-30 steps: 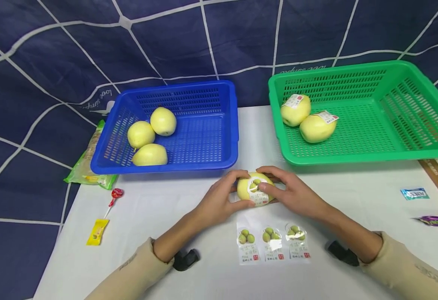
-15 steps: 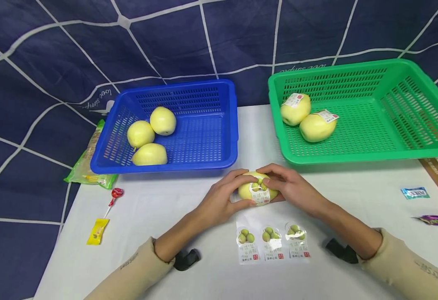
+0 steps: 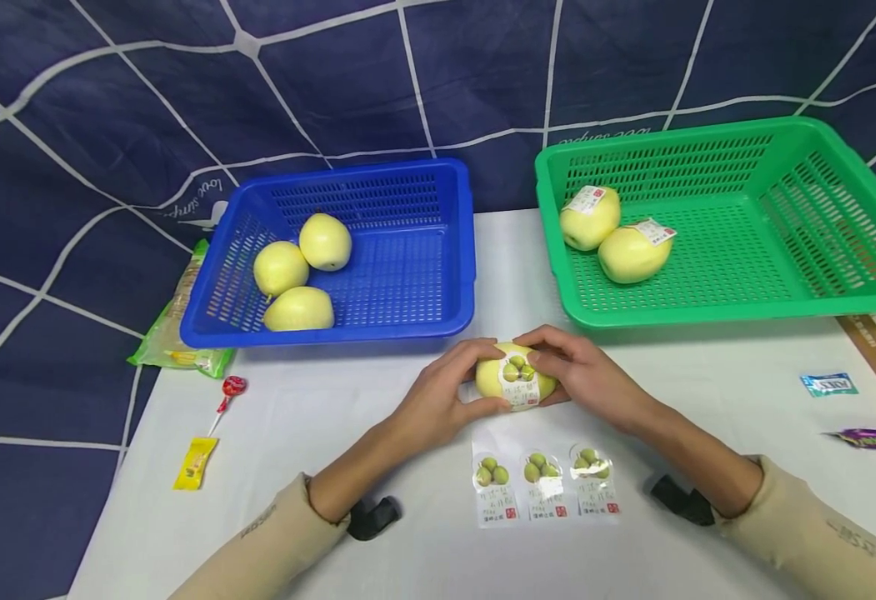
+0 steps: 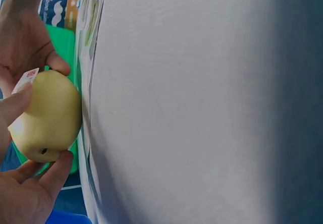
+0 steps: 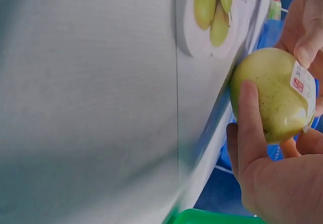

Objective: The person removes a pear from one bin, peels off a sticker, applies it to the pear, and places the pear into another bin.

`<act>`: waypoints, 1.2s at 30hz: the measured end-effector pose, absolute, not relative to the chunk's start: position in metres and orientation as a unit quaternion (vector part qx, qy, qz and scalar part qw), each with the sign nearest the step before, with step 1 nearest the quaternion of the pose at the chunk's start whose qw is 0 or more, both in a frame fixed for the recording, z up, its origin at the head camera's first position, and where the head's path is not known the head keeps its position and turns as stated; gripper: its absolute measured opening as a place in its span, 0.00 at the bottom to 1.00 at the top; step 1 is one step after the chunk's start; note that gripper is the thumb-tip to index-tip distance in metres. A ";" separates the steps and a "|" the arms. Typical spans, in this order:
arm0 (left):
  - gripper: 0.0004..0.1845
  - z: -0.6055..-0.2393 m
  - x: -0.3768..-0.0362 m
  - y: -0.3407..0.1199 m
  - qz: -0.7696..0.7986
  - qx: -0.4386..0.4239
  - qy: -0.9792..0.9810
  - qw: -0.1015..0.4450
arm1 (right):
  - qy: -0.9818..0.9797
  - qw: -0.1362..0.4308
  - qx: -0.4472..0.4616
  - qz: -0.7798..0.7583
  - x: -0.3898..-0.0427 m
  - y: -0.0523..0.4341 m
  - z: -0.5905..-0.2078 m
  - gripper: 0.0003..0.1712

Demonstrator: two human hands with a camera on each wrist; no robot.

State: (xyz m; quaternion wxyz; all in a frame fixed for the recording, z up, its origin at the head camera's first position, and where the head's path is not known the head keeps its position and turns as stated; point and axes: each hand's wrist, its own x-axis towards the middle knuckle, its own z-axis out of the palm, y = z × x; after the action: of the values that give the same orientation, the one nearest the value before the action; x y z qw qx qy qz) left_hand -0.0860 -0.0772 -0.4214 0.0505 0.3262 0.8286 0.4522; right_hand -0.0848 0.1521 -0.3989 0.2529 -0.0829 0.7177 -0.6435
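Observation:
A yellow pear [image 3: 514, 382] with a white fruit sticker [image 3: 520, 379] on its top rests on the white table [image 3: 347, 408] between both hands. My left hand [image 3: 448, 392] cups its left side, fingers curled round it. My right hand [image 3: 573, 375] holds the right side, a fingertip pressing the sticker. The left wrist view shows the pear [image 4: 48, 115] against the table edge, gripped by the left hand [image 4: 28, 183]. The right wrist view shows the pear [image 5: 272, 95] with its label [image 5: 303, 80] under the right hand's thumb [image 5: 252, 120].
A sheet with three stickers [image 3: 546, 492] lies just below the hands. The blue basket [image 3: 407, 329] holds three bare pears [image 3: 302, 267]. The green basket [image 3: 708, 312] holds two stickered pears [image 3: 610, 233]. A lollipop [image 3: 231, 389], candies [image 3: 828, 383] and a snack pack [image 3: 175, 333] lie around.
The right hand's fingers slid over the sticker on the pear, smoothing it down; the pear turned slightly. The left hand kept its hold.

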 end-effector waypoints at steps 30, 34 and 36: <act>0.26 -0.420 -0.090 -0.080 0.446 0.345 0.823 0.062 | 0.680 0.269 -0.031 -0.681 -0.086 0.159 -0.402 0.23; 0.26 -0.420 -0.090 -0.080 0.444 0.347 0.824 0.063 | 0.681 0.280 -0.029 -0.676 -0.085 0.164 -0.401 0.24; 0.26 -0.419 -0.090 -0.080 0.449 0.342 0.823 0.068 | 0.700 0.272 -0.029 -0.660 -0.083 0.168 -0.400 0.26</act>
State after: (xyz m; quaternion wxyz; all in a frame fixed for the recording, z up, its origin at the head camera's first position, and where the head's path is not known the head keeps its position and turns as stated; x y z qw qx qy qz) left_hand -0.0896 -0.0797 -0.4193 0.0683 0.3423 0.8226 0.4490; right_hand -0.0826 0.1679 -0.4001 0.2716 -0.0288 0.6996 -0.6603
